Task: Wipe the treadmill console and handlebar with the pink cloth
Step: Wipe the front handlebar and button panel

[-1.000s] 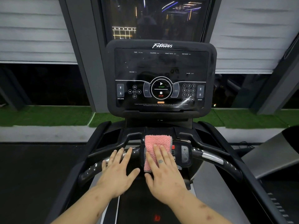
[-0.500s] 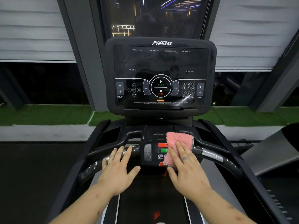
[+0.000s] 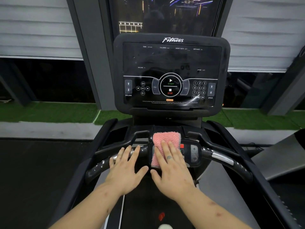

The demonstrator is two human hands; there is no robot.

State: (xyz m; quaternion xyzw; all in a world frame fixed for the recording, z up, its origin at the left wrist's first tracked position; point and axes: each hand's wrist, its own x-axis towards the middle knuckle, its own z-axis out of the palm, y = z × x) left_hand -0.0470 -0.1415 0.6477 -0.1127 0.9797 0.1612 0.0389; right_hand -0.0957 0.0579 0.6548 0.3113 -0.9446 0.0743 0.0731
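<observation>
The pink cloth (image 3: 165, 139) lies folded over the small button panel (image 3: 193, 152) in the middle of the black handlebar (image 3: 221, 157). My right hand (image 3: 171, 169) presses flat on the cloth with straight fingers. My left hand (image 3: 126, 167) rests open on the left part of the handlebar, fingers spread. The large black treadmill console (image 3: 171, 75) with its dark screen and keypad stands upright behind the handlebar, untouched.
The treadmill belt (image 3: 148, 210) runs below my forearms between the black side rails (image 3: 257, 179). A neighbouring treadmill (image 3: 279, 159) sits to the right. Green turf (image 3: 49, 111) and dark windows lie beyond the console.
My right hand slid the pink cloth from the panel's left to its right side, then back toward the left. The left hand stayed on the handlebar.
</observation>
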